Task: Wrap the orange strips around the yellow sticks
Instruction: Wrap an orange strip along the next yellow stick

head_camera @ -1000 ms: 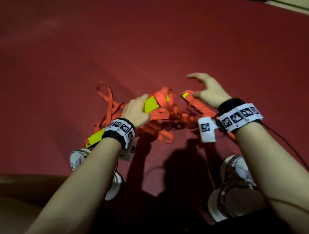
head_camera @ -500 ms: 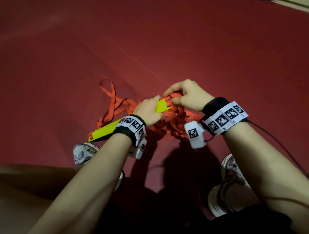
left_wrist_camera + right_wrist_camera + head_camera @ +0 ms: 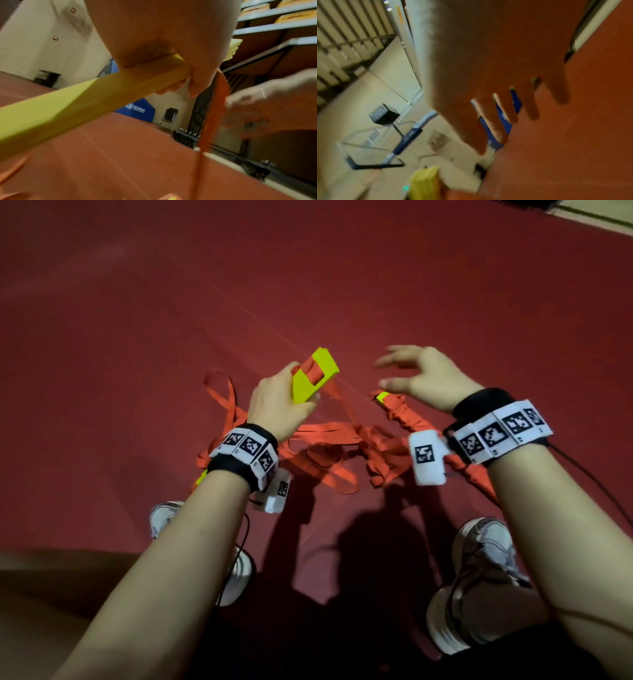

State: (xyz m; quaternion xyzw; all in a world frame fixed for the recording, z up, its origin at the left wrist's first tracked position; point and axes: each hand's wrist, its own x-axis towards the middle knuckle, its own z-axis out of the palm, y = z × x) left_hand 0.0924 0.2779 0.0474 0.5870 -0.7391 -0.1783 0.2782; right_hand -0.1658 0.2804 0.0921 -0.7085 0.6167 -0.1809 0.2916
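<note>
The stick [image 3: 313,380] is in my left hand [image 3: 279,405], raised off the red floor [image 3: 137,337] with its far end tilted up and away. My left grip is closed around its middle, the thumb pressing one turn of strip [image 3: 313,373] against the top face. From that turn the strip runs down, blurred, to the loose heap of strips [image 3: 329,446] on the floor between my wrists. My right hand [image 3: 424,378] hovers beside the stick with its grip wide, fingers spread and holding nothing. A second stick [image 3: 397,410], already bound in orange with only its yellow tip bare, lies on the floor under that hand.

Step in hand, as I judge it: the first turn on this stick is anchored, and winding is barely begun. The next move calls for my right hand to catch the trailing strip near the stick, take up the slack, and lead it around while the left thumb holds the anchor.
</note>
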